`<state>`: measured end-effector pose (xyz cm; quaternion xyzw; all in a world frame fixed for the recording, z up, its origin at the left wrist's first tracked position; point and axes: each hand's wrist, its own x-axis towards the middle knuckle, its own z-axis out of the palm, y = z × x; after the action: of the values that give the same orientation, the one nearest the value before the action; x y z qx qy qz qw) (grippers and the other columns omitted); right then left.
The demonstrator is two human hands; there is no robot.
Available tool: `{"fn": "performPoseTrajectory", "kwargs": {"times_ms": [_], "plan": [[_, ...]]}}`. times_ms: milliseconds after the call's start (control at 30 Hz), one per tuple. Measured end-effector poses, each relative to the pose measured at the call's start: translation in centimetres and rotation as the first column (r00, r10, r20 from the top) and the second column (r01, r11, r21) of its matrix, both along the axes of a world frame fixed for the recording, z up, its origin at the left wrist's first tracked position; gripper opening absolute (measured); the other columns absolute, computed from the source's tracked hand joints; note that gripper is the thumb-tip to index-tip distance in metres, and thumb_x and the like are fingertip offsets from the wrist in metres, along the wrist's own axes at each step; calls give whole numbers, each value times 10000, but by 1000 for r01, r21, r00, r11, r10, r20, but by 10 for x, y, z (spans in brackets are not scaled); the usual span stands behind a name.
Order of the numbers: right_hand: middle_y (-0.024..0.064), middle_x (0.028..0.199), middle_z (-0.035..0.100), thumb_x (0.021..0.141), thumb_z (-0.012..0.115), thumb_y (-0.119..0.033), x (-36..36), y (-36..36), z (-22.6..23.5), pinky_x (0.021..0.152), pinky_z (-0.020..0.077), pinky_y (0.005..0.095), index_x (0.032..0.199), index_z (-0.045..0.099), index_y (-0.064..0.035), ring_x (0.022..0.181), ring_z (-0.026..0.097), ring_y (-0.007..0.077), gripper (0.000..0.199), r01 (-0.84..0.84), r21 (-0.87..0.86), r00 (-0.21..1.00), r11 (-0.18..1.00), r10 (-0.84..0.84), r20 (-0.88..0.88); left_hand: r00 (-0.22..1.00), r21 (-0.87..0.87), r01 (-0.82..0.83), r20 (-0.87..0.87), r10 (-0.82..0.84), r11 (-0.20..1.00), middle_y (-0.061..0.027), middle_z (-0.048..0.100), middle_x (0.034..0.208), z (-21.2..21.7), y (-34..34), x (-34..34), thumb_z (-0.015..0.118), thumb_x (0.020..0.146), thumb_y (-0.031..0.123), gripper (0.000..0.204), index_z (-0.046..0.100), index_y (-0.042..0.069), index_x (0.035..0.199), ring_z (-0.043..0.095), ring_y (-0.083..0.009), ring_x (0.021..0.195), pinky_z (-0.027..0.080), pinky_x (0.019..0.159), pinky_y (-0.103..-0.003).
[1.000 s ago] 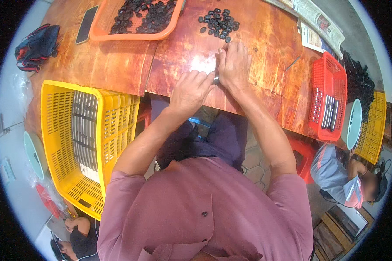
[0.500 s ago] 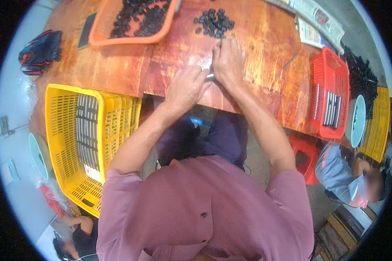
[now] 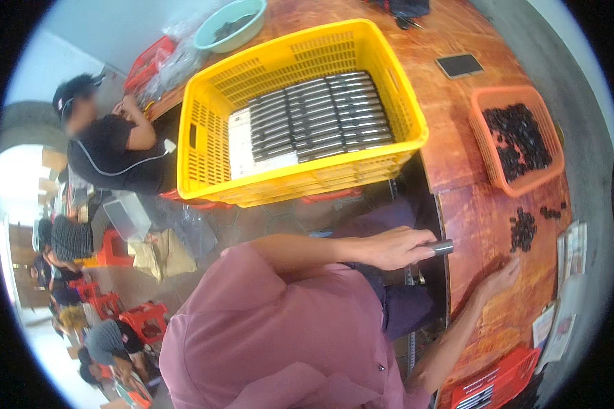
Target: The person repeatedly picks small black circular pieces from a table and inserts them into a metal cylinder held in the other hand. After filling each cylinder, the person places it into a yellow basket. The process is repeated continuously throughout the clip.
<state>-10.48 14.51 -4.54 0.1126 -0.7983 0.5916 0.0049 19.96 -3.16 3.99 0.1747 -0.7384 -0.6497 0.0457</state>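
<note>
My left hand (image 3: pixel 397 248) is closed round a short dark tube (image 3: pixel 441 247) with a silvery end, held just off the table's near edge. My right hand (image 3: pixel 501 278) is low over the wooden table (image 3: pixel 474 235), fingers stretched toward a loose pile of small black caps (image 3: pixel 523 230). The fingertips are close to the pile's edge, and I see nothing held in them. To the left stands a large yellow crate (image 3: pixel 300 184), with many black-and-silver tubes (image 3: pixel 320 116) in neat rows beside white sheets.
An orange basket (image 3: pixel 481 140) of black caps and a phone (image 3: pixel 459 65) lie on the table. A red basket (image 3: pixel 501 382) with tubes is near my right arm. A person (image 3: pixel 116 140) sits past the crate, near a light-green basin (image 3: pixel 230 44). Red stools (image 3: pixel 143 320) stand behind.
My view has swung left, bringing the yellow crate to the middle. My hands, together over the table before, are apart; the left holds the tube away from the right.
</note>
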Motion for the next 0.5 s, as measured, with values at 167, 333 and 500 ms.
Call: {"fn": "performPoseTrajectory", "kwargs": {"times_ms": [167, 333, 500], "plan": [[207, 1128, 675, 1098, 511, -306, -19, 14, -15, 920, 480, 395, 1288, 636, 104, 991, 588, 292, 469, -37, 122, 998, 992, 43, -46, 953, 169, -302, 80, 293, 938, -51, 712, 894, 55, -35, 73, 601, 1042, 173, 270, 603, 17, 1262, 678, -135, 843, 547, 768, -317], [180, 1112, 664, 1097, 524, -265, -25, 20, -17, 925, 479, 375, 1311, 629, 106, 994, 587, 263, 440, -50, 189, 994, 981, 67, -86, 832, -79, -522, -264, 487, 849, -65, 709, 1069, 100, -102, 134, 749, 930, 63, 451, 553, 1, 1332, 679, -141, 995, 555, 906, -312], [185, 1073, 670, 1089, 549, -278, -18, 12, -11, 910, 484, 376, 1264, 652, 105, 971, 589, 267, 434, -49, 240, 977, 970, 96, -189, 720, -370, -687, -225, 657, 626, -63, 683, 1080, 102, -180, 183, 785, 881, 172, 511, 573, 59, 1331, 680, -137, 904, 554, 819, -306]]}}
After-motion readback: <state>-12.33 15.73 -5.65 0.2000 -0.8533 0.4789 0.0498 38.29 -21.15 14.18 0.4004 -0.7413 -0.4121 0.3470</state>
